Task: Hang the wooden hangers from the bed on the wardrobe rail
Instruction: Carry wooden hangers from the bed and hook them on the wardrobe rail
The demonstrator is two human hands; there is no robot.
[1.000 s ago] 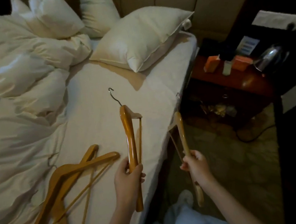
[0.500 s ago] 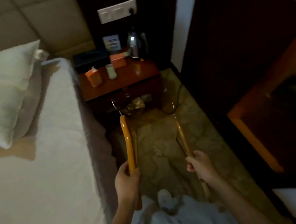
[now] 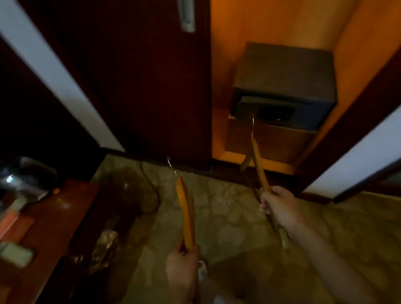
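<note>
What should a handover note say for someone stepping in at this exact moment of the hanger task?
Hands: the left hand grips the left hanger near its lower end; the right hand grips the right hanger partway along its arm. Both hooks point ahead.
Where: both hangers are held in front of the open wardrobe, which has a safe inside. The rail and the bed are out of view.
Done: two hangers in hand; none hung.
Left: hang both on the rail, then check the bed for more.

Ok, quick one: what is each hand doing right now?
Left hand: grips a wooden hanger, hook pointing away.
Right hand: grips a second hanger, hook towards the open wardrobe.
</note>
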